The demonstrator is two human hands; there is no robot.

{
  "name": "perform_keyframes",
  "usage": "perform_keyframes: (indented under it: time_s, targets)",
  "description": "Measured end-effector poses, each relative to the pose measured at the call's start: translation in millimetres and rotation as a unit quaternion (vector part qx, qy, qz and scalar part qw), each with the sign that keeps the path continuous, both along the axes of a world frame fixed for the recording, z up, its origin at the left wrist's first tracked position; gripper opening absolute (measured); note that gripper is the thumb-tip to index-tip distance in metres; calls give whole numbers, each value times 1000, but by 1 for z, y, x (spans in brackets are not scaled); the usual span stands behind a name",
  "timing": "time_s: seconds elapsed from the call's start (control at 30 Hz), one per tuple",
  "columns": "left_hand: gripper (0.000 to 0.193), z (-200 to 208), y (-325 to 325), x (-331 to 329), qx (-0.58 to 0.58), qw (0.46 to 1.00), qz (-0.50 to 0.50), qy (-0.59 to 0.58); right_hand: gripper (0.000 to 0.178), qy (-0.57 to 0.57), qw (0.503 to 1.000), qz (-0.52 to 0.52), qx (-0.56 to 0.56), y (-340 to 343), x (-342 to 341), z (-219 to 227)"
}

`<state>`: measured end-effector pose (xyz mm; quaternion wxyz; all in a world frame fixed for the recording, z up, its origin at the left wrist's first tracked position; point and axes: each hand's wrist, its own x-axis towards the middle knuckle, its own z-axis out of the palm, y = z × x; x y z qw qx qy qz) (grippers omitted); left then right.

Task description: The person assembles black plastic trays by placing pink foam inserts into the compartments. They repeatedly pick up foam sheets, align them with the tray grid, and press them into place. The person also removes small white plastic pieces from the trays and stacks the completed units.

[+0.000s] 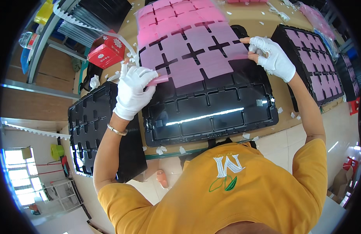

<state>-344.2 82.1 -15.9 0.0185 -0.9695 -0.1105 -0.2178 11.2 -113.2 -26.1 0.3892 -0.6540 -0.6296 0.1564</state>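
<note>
A thin pink sheet [217, 68] with cross-shaped cutouts lies over the far part of a black moulded plastic tray [188, 133]. My left hand [134, 90], in a white glove, pinches a curled edge of the sheet at its near left corner. My right hand [273, 57], gloved in white with bare fingertips, is at the sheet's right edge, thumb and index finger apart around a pink flap there. The tray's near rows show bare black compartments under a bright light reflection. Beyond, more pink cut-out sheeting [165, 15] covers the table.
To the left stands a stack of black trays [90, 117], with a red box [107, 52] behind it. Pink-lined black trays [313, 62] are stacked at the right. White paper scraps dot the brown tabletop [250, 17]. A metal shelf frame [40, 46] rises at the far left.
</note>
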Motion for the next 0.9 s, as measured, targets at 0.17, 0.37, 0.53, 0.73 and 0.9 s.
perform_keyframes:
  time_s: [0.17,0.37,0.53,0.73,0.9]
  targets:
    - [26,1,-4,0,-18,999,12,-41,48,-106,988,23,107,-7,-14,4]
    - [26,18,-27,-6,9,1000,14,7,63,-249,959,69,115,-46,-39,25]
    - [28,27,-61,-15,40,997,40,47,67,-223,971,65,52,-76,-56,25]
    - [26,24,-89,-29,51,991,64,104,68,-206,976,56,44,-95,-66,17]
    - [26,22,-106,-34,58,985,93,129,71,-200,978,44,40,-104,-69,9]
